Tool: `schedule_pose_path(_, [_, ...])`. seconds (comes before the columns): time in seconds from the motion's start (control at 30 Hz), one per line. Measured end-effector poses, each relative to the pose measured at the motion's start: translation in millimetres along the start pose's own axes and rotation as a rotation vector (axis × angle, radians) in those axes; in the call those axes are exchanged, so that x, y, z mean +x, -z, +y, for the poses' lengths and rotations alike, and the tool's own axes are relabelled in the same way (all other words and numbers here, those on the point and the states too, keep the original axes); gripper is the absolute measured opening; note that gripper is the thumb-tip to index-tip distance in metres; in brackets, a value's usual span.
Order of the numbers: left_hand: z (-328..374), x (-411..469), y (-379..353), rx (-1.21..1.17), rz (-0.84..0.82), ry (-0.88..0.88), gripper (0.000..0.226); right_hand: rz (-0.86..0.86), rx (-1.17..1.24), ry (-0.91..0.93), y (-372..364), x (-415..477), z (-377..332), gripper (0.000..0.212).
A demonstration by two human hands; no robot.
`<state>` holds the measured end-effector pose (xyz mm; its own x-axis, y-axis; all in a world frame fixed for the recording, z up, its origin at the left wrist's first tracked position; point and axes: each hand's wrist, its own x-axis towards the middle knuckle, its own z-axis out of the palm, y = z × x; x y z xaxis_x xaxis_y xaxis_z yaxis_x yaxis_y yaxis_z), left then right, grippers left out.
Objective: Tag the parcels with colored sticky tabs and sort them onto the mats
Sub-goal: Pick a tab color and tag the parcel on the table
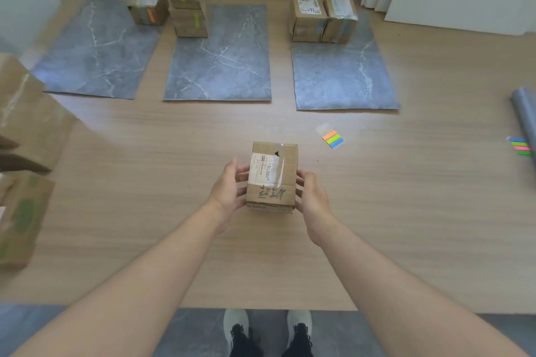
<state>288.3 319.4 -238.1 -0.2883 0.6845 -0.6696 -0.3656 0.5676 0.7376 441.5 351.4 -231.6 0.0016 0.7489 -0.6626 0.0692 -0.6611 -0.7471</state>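
Note:
I hold a small brown cardboard parcel (272,177) with a white label and black handwriting between my hands, low over the wooden table (377,211). My left hand (229,191) grips its left side with spread fingers, and my right hand (311,200) grips its right side. I see no tab on it. A strip of orange, green and blue sticky tabs (333,138) lies just right of it. Three grey marble mats lie beyond: the left mat (92,55) bears an orange-tagged parcel (148,7), the middle mat (220,66) a green-tagged stack of two (188,0), the right mat (342,78) two blue-tagged parcels (323,19).
Several more cardboard parcels (23,130) are piled at the table's left edge. A second set of coloured tabs (520,146) and a grey roll (525,113) lie at the far right. A wall runs along the back. My shoes (266,327) show below the front edge.

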Motion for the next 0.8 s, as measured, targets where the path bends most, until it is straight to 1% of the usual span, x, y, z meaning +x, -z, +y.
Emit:
schedule_pose_path(0.03, [-2,1,-1,0.008,0.009,0.004,0.051,-0.005,0.003,-0.012,1,3,2,0.037])
schedule_pose_path(0.17, [-8,3,-4,0.038,0.043,0.018,0.051,-0.012,0.046,-0.05,6,13,8,0.041])
schedule_pose_path(0.23, [-10,5,-4,0.055,0.053,0.02,0.051,-0.033,0.045,-0.059,11,17,12,0.038])
schedule_pose_path(0.33, [-10,9,-5,0.077,0.081,0.017,0.05,-0.063,0.043,-0.044,20,25,16,0.033])
schedule_pose_path(0.4, [-7,13,-7,0.089,0.121,0.005,0.05,-0.045,0.007,-0.022,28,33,17,0.032])
schedule_pose_path(0.47, [-3,18,-13,0.105,0.172,-0.053,0.047,-0.015,-0.023,-0.013,39,44,16,0.031])
schedule_pose_path(0.57, [8,23,-30,0.117,0.21,-0.21,0.041,0.036,-0.019,0.003,57,63,9,0.03])
schedule_pose_path(0.67, [22,32,-54,0.155,0.232,-0.375,0.037,0.069,0.001,0.064,73,82,-4,0.022])
schedule_pose_path(0.73, [32,39,-73,0.201,0.222,-0.452,0.041,0.086,-0.007,0.11,83,97,-15,0.018])
schedule_pose_path(0.8, [41,47,-94,0.189,0.179,-0.459,0.05,0.107,-0.059,0.163,91,114,-25,0.015])
